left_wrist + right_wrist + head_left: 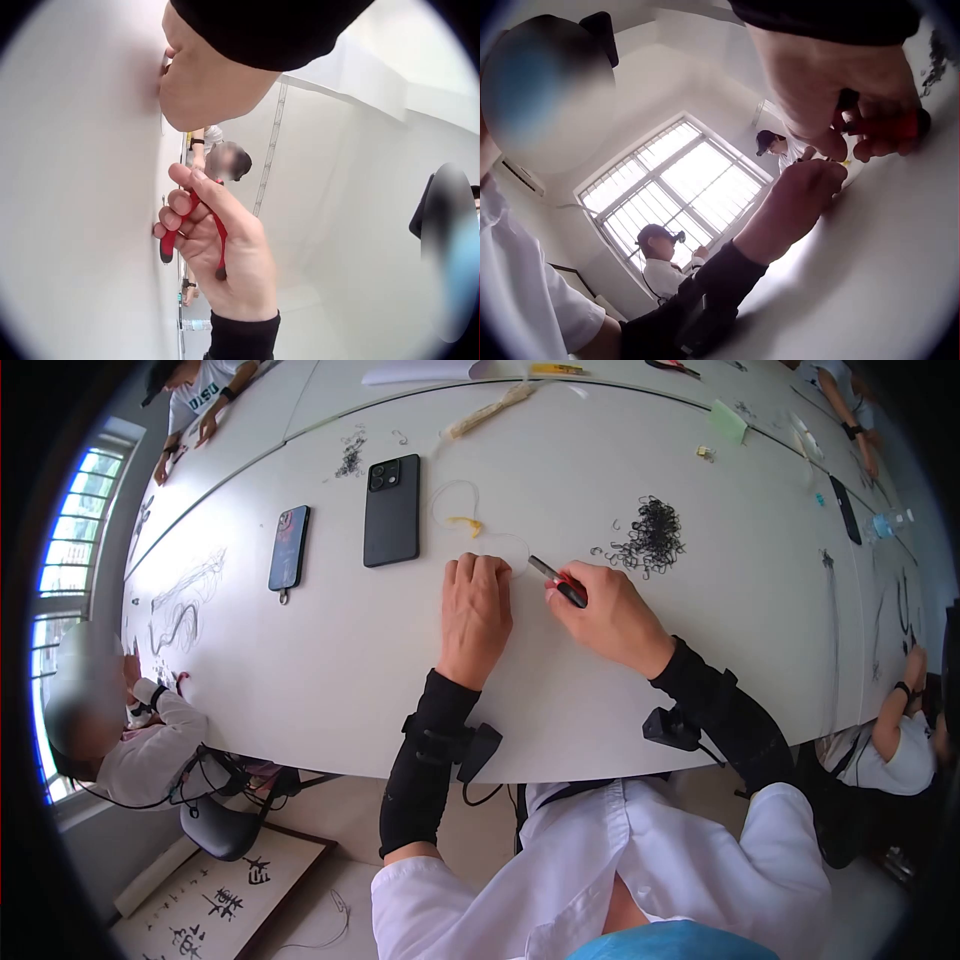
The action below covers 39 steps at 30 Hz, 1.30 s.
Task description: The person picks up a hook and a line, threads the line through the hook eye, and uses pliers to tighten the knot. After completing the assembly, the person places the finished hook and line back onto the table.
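Note:
In the head view my left hand (475,615) rests low over the white table with curled fingers, and a thin clear line (527,550) runs to its fingertips, which pinch it. Past the hand, the line loops by a small yellow piece (466,523). My right hand (612,618) grips red-and-black pliers (571,594), whose metal tip points toward the left hand near the line. The left wrist view shows the right hand (240,247) curled round the pliers' red handles (222,238). In the right wrist view the left fingertips are beside the right hand (840,90); what lies between them is hidden.
A large dark phone (392,510) and a smaller phone (289,548) lie left of the hands. Right of them is a pile of small black rings (655,535). A pale bundle (490,410) lies farther back. Other people sit around the table (330,690).

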Available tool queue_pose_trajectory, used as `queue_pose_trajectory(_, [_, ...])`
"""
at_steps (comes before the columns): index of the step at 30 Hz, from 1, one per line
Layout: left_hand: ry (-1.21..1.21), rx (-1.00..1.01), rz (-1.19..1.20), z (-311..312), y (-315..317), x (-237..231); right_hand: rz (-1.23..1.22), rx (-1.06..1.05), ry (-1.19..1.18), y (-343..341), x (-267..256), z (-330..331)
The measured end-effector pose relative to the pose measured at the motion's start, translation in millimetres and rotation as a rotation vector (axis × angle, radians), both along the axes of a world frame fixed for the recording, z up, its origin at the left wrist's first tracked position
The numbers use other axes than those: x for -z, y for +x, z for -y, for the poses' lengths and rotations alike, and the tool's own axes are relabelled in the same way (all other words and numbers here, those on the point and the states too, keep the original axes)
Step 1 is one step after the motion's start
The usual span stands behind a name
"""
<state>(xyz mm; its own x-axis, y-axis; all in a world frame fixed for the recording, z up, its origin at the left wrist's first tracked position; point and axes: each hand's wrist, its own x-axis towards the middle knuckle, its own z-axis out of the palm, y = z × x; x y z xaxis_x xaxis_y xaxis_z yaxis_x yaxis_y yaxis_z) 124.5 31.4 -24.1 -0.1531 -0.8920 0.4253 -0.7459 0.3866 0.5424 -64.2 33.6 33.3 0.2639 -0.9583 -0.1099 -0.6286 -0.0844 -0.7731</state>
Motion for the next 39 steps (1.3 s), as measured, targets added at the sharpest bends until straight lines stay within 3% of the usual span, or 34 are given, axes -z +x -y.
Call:
queue_pose_trajectory(4, [0.083, -0.021, -0.219, -3, -1, -6, -0.045, 0.051, -0.052, 10, 8, 10])
queue_pose_trajectory(8, [0.112, -0.122, -0.332, 1, 10, -7, -0.163, 0.067, -0.351, 24, 17, 18])
queue_pose_trajectory(11, [-0.029, -0.149, -0.174, 6, 21, -3, -0.16, -0.124, -0.44, 23, 28, 28])
queue_pose_trajectory(20, [-0.037, -0.102, -0.081, 11, 27, -2, -0.364, -0.235, -0.472, 30, 37, 13])
queue_pose_trajectory(23, [-0.047, -0.117, 0.124, 11, 21, -4, -0.387, -0.274, -0.452, 27, 35, 5])
queue_pose_trajectory(29, [-0.01, -0.127, 0.085, 12, 23, 0, -0.244, -0.273, -0.374, 21, 26, -4])
queue_pose_trajectory(32, [-0.034, -0.143, 0.039, 11, 22, -5, -0.219, -0.262, -0.524, 27, 32, 3])
queue_pose_trajectory(39, [-0.04, -0.141, -0.019, 12, 31, 4, -0.403, -0.3, -0.569, 31, 42, 0])
